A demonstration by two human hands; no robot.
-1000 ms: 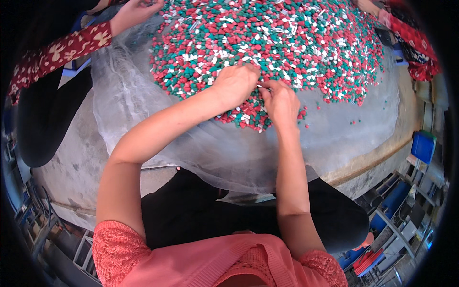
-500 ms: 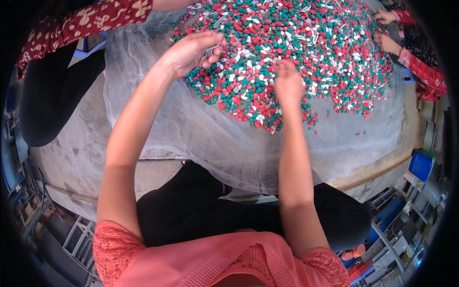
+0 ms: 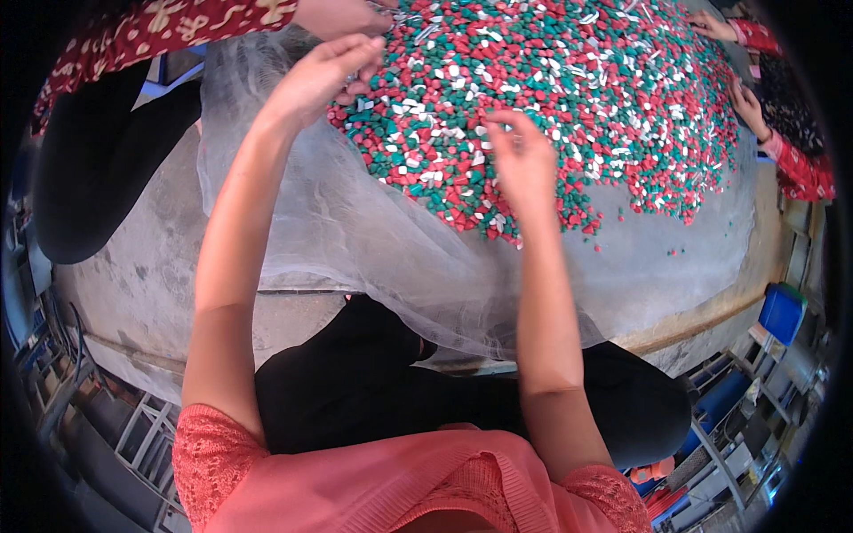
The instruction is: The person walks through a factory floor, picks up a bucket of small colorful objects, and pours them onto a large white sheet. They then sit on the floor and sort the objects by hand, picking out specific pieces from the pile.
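Note:
A broad heap of small red, green and white pieces (image 3: pixel 462 133), some cone-shaped and some of the white ones long and thin, lies on a sheer whitish mesh sheet (image 3: pixel 355 240). At the heap's left edge is my left hand (image 3: pixel 324 75), its fingers curled; a little pale stuff shows in the palm, partly hidden by the fingers. My right hand (image 3: pixel 526 164) hovers over the near part of the heap with thumb and forefinger apart. No piece shows plainly between them.
At upper left a co-worker's hand (image 3: pixel 342 16) in a patterned red sleeve (image 3: pixel 169 27) reaches close to my left hand. Another person's hands (image 3: pixel 748 108) work at the heap's right edge. A blue bin (image 3: pixel 782 313) stands right, beyond the table's edge (image 3: pixel 711 315).
My left hand has moved left and slightly away from me. My right hand has shifted a little left, its thumb and forefinger now spread. The co-worker's left-side hand has come nearer the heap.

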